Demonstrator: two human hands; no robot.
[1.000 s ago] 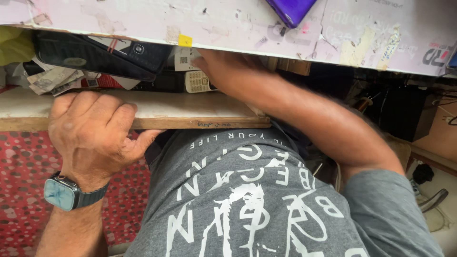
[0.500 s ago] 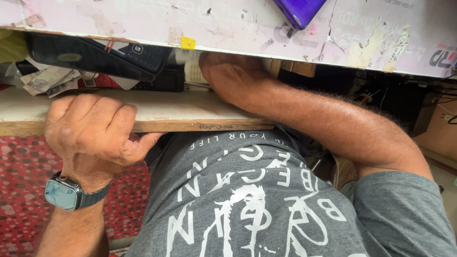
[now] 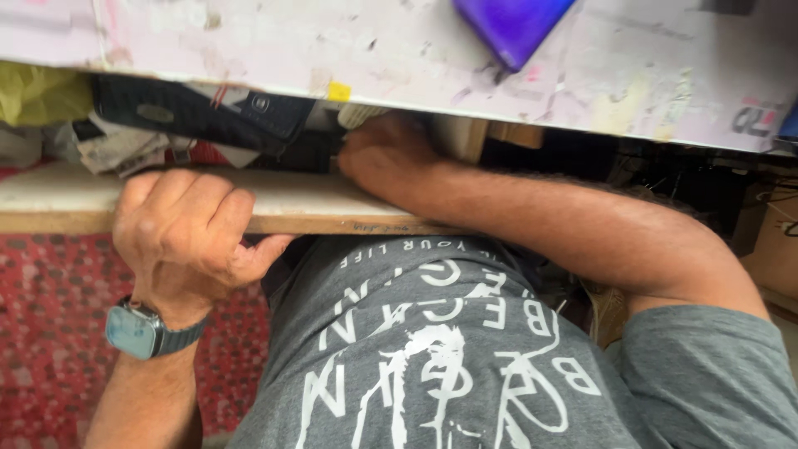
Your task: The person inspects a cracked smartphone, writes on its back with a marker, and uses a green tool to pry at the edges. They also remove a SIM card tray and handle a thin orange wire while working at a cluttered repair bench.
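Observation:
My left hand (image 3: 183, 233) is clamped over the front edge of a pale wooden shelf (image 3: 332, 208), fingers on top and thumb underneath. A watch with a dark band (image 3: 133, 330) is on that wrist. My right hand (image 3: 386, 154) reaches into the gap between the shelf and the paint-stained white tabletop (image 3: 249, 50) above it. Its fingers point left into the clutter and are partly hidden by the tabletop. A small beige object (image 3: 357, 115) shows just above the knuckles. Whether the hand holds anything cannot be told.
On the shelf lie a dark blue pouch (image 3: 199, 112), crumpled papers (image 3: 125, 150) and a yellow-green cloth (image 3: 37, 96). A purple flat object (image 3: 511, 25) rests on the tabletop. A red patterned carpet (image 3: 50, 316) is below. Dark cables and boxes (image 3: 748, 208) fill the right side.
My right hand has pushed further left and deeper onto the shelf, covering the beige keypad-like object seen before. My left hand has kept its grip on the shelf edge.

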